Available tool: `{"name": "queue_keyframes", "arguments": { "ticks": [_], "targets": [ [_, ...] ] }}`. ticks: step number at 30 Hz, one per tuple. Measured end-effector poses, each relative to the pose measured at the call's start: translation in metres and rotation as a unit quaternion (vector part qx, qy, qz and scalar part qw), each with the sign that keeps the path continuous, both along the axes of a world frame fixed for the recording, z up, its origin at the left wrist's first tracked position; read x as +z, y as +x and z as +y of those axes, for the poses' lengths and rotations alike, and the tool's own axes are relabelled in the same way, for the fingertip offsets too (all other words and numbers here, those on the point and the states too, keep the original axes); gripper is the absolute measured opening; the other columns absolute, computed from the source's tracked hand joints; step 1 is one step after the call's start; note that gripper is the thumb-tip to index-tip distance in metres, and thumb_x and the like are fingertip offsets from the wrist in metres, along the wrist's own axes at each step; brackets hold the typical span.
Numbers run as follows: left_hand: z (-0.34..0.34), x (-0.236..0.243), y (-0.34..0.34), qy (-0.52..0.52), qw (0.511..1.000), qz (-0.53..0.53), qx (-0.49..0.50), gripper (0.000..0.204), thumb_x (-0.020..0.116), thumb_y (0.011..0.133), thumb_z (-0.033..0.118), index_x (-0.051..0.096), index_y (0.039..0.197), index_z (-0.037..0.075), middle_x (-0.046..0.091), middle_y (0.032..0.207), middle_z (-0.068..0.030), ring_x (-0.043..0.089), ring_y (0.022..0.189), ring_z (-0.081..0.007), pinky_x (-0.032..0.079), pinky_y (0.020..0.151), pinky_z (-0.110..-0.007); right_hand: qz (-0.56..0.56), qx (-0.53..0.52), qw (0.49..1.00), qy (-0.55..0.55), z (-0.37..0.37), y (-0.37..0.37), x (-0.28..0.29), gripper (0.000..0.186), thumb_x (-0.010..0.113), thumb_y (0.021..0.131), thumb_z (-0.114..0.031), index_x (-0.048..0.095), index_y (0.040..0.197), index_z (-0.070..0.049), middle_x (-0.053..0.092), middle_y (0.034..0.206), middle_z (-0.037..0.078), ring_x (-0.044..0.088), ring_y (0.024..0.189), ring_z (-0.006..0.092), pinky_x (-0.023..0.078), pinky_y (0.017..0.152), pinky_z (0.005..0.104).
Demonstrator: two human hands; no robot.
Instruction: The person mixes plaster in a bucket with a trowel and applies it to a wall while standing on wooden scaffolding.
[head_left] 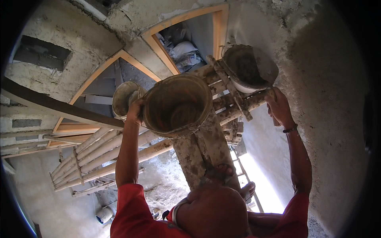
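Note:
My left hand [135,112] is closed on the rim of a large, mud-coated bucket [178,133]. The bucket is tilted so that its hollow inside faces me, with a thin residue on its walls. On the right, my right hand [280,108] is wrapped round the handle of a trowel [266,66]. Its wide grey blade reaches over the right side of a second bucket [245,85], which has dark grey mortar inside. Just left of my left hand is a smaller pale bucket [120,102], its inside partly visible.
Mortar-smeared planks [188,158] and bamboo poles [119,158] form a raised scaffold under my feet [248,190]. A plastered wall [325,119] rises at the right. Wood-framed openings [218,31] lie ahead, and a ladder [240,166] stands below. A curved beam [59,105] crosses the left.

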State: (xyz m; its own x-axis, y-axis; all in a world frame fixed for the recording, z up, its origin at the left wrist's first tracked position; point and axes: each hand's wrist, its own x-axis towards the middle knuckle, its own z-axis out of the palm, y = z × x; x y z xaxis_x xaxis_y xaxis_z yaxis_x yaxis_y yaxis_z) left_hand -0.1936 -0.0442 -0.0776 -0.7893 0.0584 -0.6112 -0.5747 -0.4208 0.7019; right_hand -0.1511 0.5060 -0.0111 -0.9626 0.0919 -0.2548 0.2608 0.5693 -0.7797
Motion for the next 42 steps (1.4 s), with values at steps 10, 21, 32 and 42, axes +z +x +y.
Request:
{"name": "queue_keyframes", "arguments": {
  "ticks": [10, 21, 32, 42],
  "targets": [
    [0.056, 0.04, 0.061, -0.023, 0.955, 0.267, 0.126, 0.034, 0.054, 0.089, 0.0, 0.054, 0.123, -0.005, 0.066, 0.112, -0.0151, 0.065, 0.098, -0.0199, 0.054, 0.088, -0.034, -0.273, -0.064, 0.772, -0.57, -0.092, 0.101, 0.018, 0.04, 0.048, 0.093, -0.033, 0.052, 0.124, -0.008, 0.057, 0.077, 0.007, 0.056, 0.054, 0.0167, 0.05, 0.044, 0.0307],
    [0.093, 0.072, 0.091, -0.207, 0.894, 0.38, 0.113, 0.033, 0.054, 0.089, -0.001, 0.054, 0.122, -0.008, 0.066, 0.112, -0.012, 0.062, 0.098, -0.0141, 0.048, 0.091, -0.029, -0.23, -0.035, 0.69, -0.686, -0.087, 0.071, 0.023, 0.04, 0.044, 0.097, -0.032, 0.052, 0.126, -0.007, 0.054, 0.074, 0.005, 0.053, 0.052, 0.0147, 0.044, 0.04, 0.0283],
    [0.121, 0.118, 0.084, -0.342, 0.838, 0.425, -0.014, 0.04, 0.053, 0.084, -0.011, 0.055, 0.124, -0.009, 0.062, 0.125, -0.0182, 0.058, 0.117, -0.023, 0.043, 0.101, -0.033, -0.192, 0.072, 0.819, -0.536, -0.095, 0.027, 0.077, 0.038, 0.05, 0.092, -0.022, 0.052, 0.125, -0.003, 0.056, 0.07, 0.009, 0.054, 0.048, 0.0161, 0.045, 0.042, 0.0301],
    [0.132, 0.115, 0.073, -0.423, 0.827, 0.368, -0.034, 0.033, 0.054, 0.086, -0.005, 0.059, 0.119, -0.007, 0.068, 0.108, -0.0151, 0.063, 0.1, -0.0161, 0.048, 0.088, -0.028, -0.242, 0.11, 0.824, -0.5, -0.112, 0.034, 0.076, 0.039, 0.052, 0.092, -0.019, 0.051, 0.126, -0.002, 0.057, 0.071, 0.007, 0.055, 0.049, 0.0143, 0.045, 0.042, 0.0275]
  ]
}}
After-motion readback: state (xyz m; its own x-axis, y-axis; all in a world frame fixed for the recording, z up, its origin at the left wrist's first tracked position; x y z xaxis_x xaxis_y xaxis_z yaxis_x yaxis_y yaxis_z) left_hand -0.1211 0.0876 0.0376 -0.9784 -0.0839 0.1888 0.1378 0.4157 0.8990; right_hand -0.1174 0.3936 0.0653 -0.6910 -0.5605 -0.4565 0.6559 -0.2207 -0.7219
